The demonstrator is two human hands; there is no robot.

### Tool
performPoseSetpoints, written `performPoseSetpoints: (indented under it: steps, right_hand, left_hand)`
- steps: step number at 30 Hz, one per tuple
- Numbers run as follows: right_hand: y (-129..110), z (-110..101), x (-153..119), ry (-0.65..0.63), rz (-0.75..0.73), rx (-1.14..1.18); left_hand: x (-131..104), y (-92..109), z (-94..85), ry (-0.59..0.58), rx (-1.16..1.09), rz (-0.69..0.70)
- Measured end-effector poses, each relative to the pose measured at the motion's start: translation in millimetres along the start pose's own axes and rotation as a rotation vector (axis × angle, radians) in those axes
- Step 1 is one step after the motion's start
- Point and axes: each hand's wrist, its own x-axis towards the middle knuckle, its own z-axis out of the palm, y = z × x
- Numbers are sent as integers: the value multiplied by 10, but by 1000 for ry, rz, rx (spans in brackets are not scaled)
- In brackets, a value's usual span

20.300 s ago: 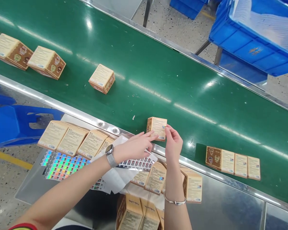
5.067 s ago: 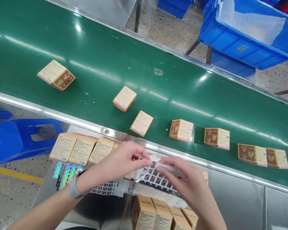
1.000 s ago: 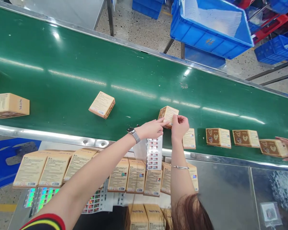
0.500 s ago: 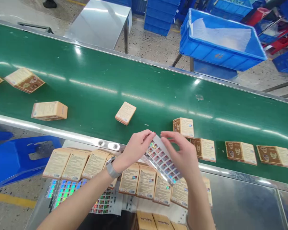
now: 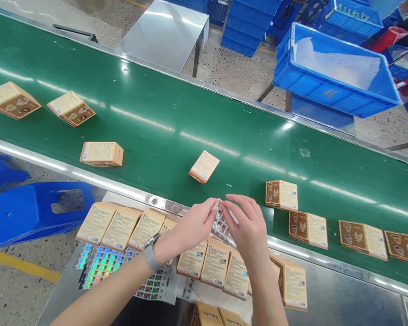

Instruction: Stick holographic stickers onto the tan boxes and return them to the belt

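A sheet of small shiny stickers (image 5: 221,225) hangs tilted between my two hands, over the belt's near edge. The fingers of my left hand (image 5: 200,220) are closed on its upper corner. My right hand (image 5: 246,222) meets that same corner, its thumb and fingertips drawn together at a small sticker (image 5: 218,202); the exact grip is partly hidden. Below my hands, tan boxes stand in a slanted row, among them a box (image 5: 215,262) with a sticker on it. More holographic sticker sheets (image 5: 105,267) lie under the row's left part.
A green conveyor belt (image 5: 149,149) crosses the view, carrying several brown-and-tan boxes, including a single box (image 5: 204,166) beyond my hands. A blue stool (image 5: 37,213) stands at left. Past the belt are a metal table (image 5: 166,34) and a blue crate (image 5: 333,93).
My right fingertips have come in to the sheet's top corner beside my left fingers. The view has shifted, so belt boxes appear farther right. A box now shows right of my right forearm.
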Motion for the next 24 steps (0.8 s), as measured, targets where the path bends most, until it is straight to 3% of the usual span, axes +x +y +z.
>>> performPoseSetpoints:
  steps: [3, 8, 10, 13, 16, 20, 24]
  right_hand:
    - [-31, 52, -19, 4, 105, 173]
    - [334, 407, 106, 146, 801, 659]
    - [559, 634, 213, 173, 968, 832]
    - [782, 922, 360, 149, 1018, 972]
    - [823, 1076, 407, 248, 1046, 980]
    - [793, 1132, 337, 380, 1081, 896]
    - [820, 1132, 283, 427, 1082, 812]
  left_hand:
    - [53, -105, -28, 41, -20, -54]
    - [172, -325, -311, 22, 69, -108]
    - [232, -387, -453, -20, 114, -92]
    - [346, -453, -570, -66, 220, 87]
    - [487, -515, -534, -116, 424, 296]
    - [647, -570, -378, -190, 602, 302]
    - [707, -547, -272, -173, 627, 313]
